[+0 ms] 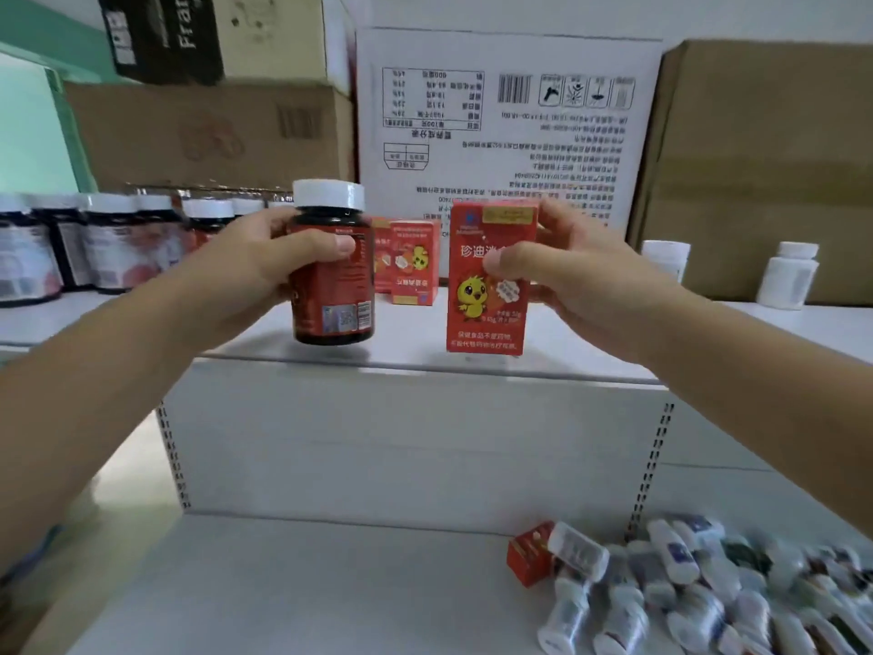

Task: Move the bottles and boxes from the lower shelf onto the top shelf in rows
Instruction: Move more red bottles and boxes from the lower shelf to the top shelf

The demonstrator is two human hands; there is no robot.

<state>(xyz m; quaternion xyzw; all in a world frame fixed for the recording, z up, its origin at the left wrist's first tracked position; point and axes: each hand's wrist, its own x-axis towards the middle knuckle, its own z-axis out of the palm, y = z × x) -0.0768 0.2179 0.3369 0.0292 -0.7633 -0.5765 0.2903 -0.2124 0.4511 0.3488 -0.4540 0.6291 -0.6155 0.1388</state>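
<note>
On the far left of the white top shelf [415, 333], a row of dark white-capped bottles [113, 243] stands upright. Just right of it, the left hand [255, 271] wraps fingers and thumb round a dark round bottle with a red label and white screw cap [330, 276]. It holds the bottle upright, low over the shelf's front edge; I cannot tell whether the base touches. Between the two hands, small red cartons [413, 267] stand near the back. The right hand [581, 276] pinches a tall red cardboard box printed with a yellow chick [482, 300], thumb on the front and fingers behind, its base at or just above the same edge. Farther right, two white plastic bottles [786, 276] stand apart. Below right, on the lower shelf, lies a heap of small white-capped bottles [685, 598] with one small red box [529, 553]. As I judge it, both held items are so near the lip that releasing them here could tip them forward onto the heap. Pushing the light box back could also knock over the cartons behind.
</note>
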